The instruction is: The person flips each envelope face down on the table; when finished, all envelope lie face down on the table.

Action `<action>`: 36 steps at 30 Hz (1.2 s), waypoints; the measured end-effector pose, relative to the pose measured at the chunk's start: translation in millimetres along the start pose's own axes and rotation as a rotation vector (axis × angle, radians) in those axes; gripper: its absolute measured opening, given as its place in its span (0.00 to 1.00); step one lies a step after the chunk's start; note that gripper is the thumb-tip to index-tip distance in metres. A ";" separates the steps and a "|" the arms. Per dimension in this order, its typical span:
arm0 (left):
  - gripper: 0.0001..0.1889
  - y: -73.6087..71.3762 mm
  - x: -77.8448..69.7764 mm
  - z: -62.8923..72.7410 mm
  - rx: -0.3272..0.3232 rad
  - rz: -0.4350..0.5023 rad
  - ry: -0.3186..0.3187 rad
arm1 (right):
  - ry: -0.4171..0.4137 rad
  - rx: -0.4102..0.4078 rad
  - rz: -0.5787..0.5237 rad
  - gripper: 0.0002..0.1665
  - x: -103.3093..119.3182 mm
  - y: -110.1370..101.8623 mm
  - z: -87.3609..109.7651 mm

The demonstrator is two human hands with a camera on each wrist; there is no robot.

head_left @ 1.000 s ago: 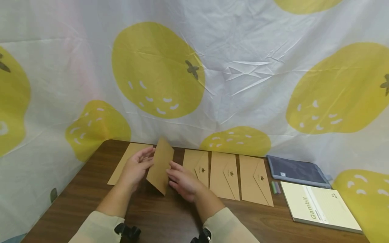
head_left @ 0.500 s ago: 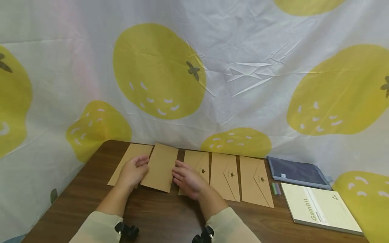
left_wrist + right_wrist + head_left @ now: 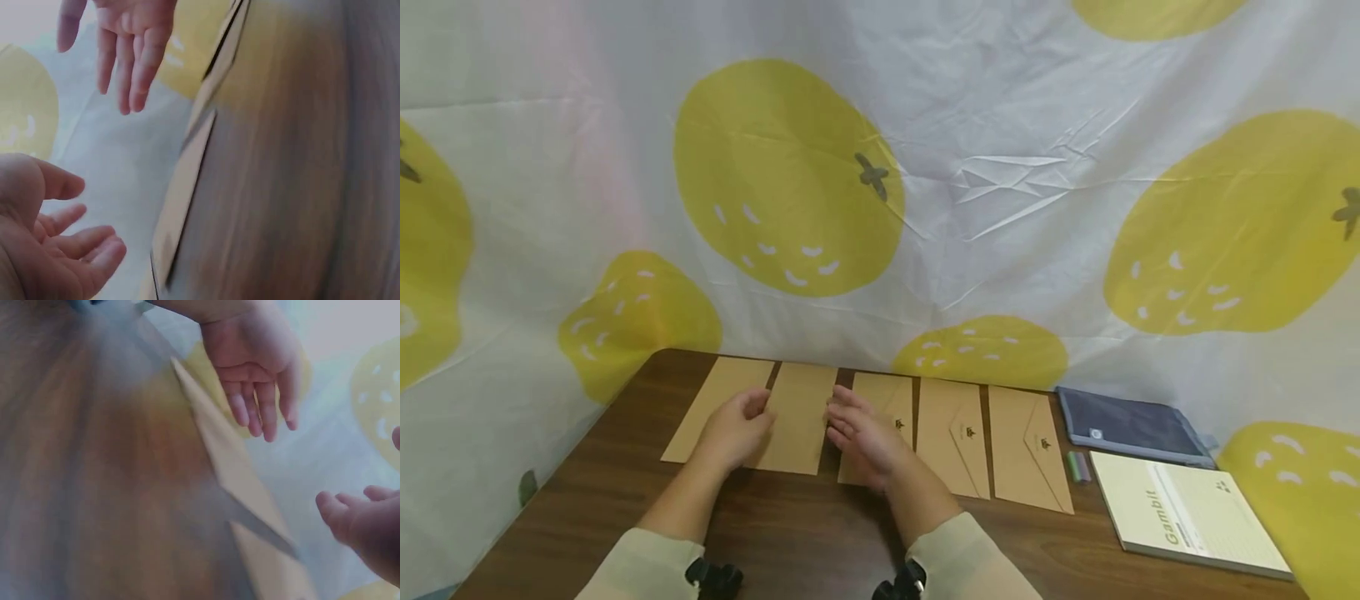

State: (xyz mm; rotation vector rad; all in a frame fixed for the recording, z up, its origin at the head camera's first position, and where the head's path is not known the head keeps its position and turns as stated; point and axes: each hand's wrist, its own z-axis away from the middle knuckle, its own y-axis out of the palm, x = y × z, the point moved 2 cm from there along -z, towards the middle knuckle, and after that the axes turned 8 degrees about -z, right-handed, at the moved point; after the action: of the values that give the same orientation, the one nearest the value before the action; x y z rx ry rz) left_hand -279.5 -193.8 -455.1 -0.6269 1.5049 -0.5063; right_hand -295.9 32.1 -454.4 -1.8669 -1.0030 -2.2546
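Note:
A plain kraft envelope (image 3: 801, 417) lies flat on the table in the head view, second from the left in a row. My left hand (image 3: 733, 429) hovers over its left edge, fingers loosely bent and holding nothing. Near its right edge is my right hand (image 3: 868, 433), palm turned inward, partly covering a flap-side-up envelope (image 3: 880, 387). Another plain envelope (image 3: 718, 400) lies at the far left, partly hidden by the left hand. Both wrist views show a gap between the hands (image 3: 69, 250) (image 3: 369, 525) and the envelopes.
Two more envelopes (image 3: 951, 417) (image 3: 1022, 442) with flaps and crown prints lie to the right. Beyond them are a dark blue zip pouch (image 3: 1135, 423), small coloured sticks (image 3: 1078, 467) and a "Gambit" notepad (image 3: 1187, 512). A lemon-print curtain (image 3: 790, 175) hangs behind the brown table (image 3: 790, 533).
The second envelope was tilted upright between both hands, then dropped flat, plain side up, into the row. My hands have let go; the right one shifted slightly right.

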 end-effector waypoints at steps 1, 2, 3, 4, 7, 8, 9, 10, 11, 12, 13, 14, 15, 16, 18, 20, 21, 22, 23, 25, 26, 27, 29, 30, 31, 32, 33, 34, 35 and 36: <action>0.29 -0.3 -2.7 0.9 0.000 0.029 0.001 | -0.025 -0.008 0.016 0.44 6.2 0.3 1.9; 0.29 -0.1 -6.2 1.9 0.001 0.070 0.005 | -0.049 -0.022 0.032 0.43 12.8 -0.1 4.4; 0.29 0.9 -10.1 2.4 0.006 0.123 0.013 | -0.066 -0.039 0.051 0.43 19.8 -1.0 7.6; 0.29 3.1 -15.2 2.8 0.019 0.176 0.018 | -0.081 -0.061 0.061 0.42 26.6 -3.3 11.3; 0.28 12.7 -31.0 3.5 0.058 0.319 0.036 | -0.104 -0.105 0.106 0.39 41.9 -14.5 23.0; 0.28 16.4 -35.7 2.9 0.067 0.351 0.041 | -0.105 -0.116 0.117 0.38 45.9 -19.9 26.8; 0.28 20.8 -39.7 1.6 0.076 0.374 0.046 | -0.102 -0.125 0.131 0.38 49.6 -26.0 30.3; 0.28 25.7 -43.8 0.0 0.082 0.385 0.047 | -0.101 -0.136 0.139 0.38 53.1 -33.6 33.8; 0.28 30.6 -47.4 -1.7 0.085 0.392 0.050 | -0.102 -0.150 0.151 0.38 56.4 -41.2 36.9; 0.28 35.8 -50.7 -3.9 0.088 0.403 0.047 | -0.101 -0.166 0.161 0.38 59.5 -49.0 39.7; 0.28 40.8 -53.8 -6.1 0.095 0.415 0.037 | -0.099 -0.183 0.167 0.39 62.2 -57.0 42.3; 0.28 45.6 -57.3 -8.0 0.096 0.427 0.029 | -0.098 -0.202 0.174 0.39 64.4 -64.6 44.5; 0.28 51.0 -60.3 -10.0 0.096 0.433 0.020 | -0.096 -0.218 0.179 0.39 65.9 -71.9 46.2; 0.27 55.4 -63.5 -11.6 0.097 0.443 0.012 | -0.094 -0.237 0.178 0.38 66.7 -78.5 47.5; 0.27 62.1 -68.0 -13.8 0.090 0.452 0.003 | -0.081 -0.253 0.170 0.38 66.0 -87.5 48.3; 0.27 67.0 -69.3 -14.4 0.091 0.456 -0.006 | -0.060 -0.248 0.156 0.38 62.8 -93.4 47.5; 0.27 69.0 -69.0 -13.9 0.096 0.459 -0.013 | -0.050 -0.245 0.145 0.38 60.7 -95.3 46.7; 0.27 70.2 -68.8 -12.9 0.105 0.465 -0.015 | -0.041 -0.244 0.133 0.38 58.3 -96.8 45.9; 0.28 71.5 -67.8 -11.4 0.120 0.464 -0.024 | -0.028 -0.238 0.125 0.39 55.5 -97.9 45.6; 0.29 73.5 -65.6 -7.7 0.159 0.474 -0.037 | -0.006 -0.236 0.108 0.40 50.1 -99.1 45.2; 0.30 74.1 -64.7 -5.7 0.177 0.477 -0.035 | 0.004 -0.240 0.103 0.40 47.6 -99.4 45.4; 0.30 74.8 -64.0 -3.9 0.196 0.477 -0.035 | 0.008 -0.240 0.101 0.41 45.4 -99.6 45.8; 0.31 76.4 -62.5 -0.8 0.235 0.486 -0.033 | 0.019 -0.239 0.088 0.41 41.8 -99.8 47.2; 0.31 77.1 -62.1 0.4 0.249 0.491 -0.028 | 0.021 -0.238 0.081 0.42 40.7 -99.6 47.8; 0.31 77.7 -61.7 1.2 0.260 0.495 -0.022 | 0.021 -0.232 0.075 0.42 39.7 -99.5 48.4; 0.31 78.4 -61.2 1.9 0.269 0.499 -0.018 | 0.021 -0.227 0.070 0.43 38.9 -99.5 48.7; 0.30 79.0 -60.8 2.4 0.275 0.501 -0.014 | 0.020 -0.219 0.065 0.43 38.3 -99.6 49.1; 0.30 79.6 -60.3 2.7 0.280 0.506 -0.012 | 0.022 -0.214 0.057 0.43 37.9 -99.7 49.3; 0.30 79.7 -60.2 3.0 0.279 0.505 -0.005 | 0.022 -0.210 0.050 0.43 37.7 -99.8 49.5; 0.30 80.0 -59.7 3.2 0.278 0.505 -0.004 | 0.022 -0.213 0.039 0.42 37.4 -100.0 49.7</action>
State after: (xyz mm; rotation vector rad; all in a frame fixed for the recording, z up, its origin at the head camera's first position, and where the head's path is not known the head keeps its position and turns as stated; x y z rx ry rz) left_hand -283.2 -94.4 -463.4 -0.0229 1.4866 -0.3114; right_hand -305.7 149.2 -462.2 -1.9146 -0.7425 -2.4377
